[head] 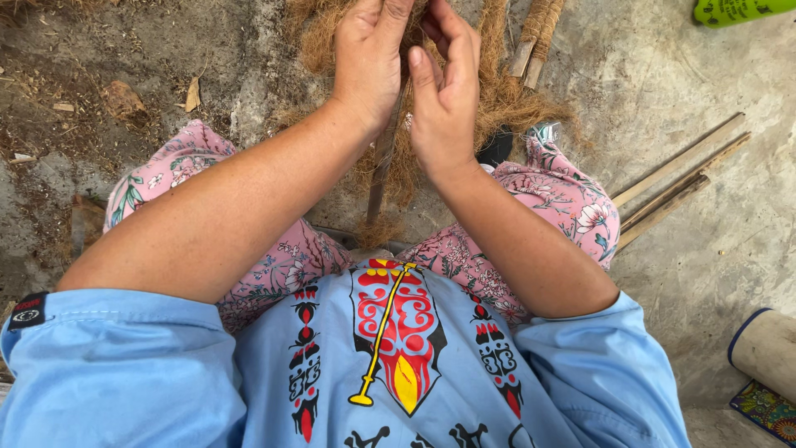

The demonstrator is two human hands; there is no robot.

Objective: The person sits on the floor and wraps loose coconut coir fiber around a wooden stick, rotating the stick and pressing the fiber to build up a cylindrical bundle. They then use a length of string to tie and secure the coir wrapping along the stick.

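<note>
My left hand (pixel 369 58) and my right hand (pixel 444 87) are raised close together over my lap, fingers curled around a bundle of brown coconut fibre (pixel 506 99). A thin wooden stick (pixel 383 166) runs down from between my palms toward my knees; the fibre hangs around it. The upper ends of the stick and fibre are hidden behind my fingers. I sit with knees apart in pink flowered trousers (pixel 572 207) and a light blue shirt.
Several thin wooden sticks (pixel 676 187) lie on the concrete floor at right. Fibre-wrapped sticks (pixel 535 41) lie at the top. A green object (pixel 738 10) sits top right, a pale cylinder (pixel 767 348) bottom right. Dry leaves and dirt lie at left.
</note>
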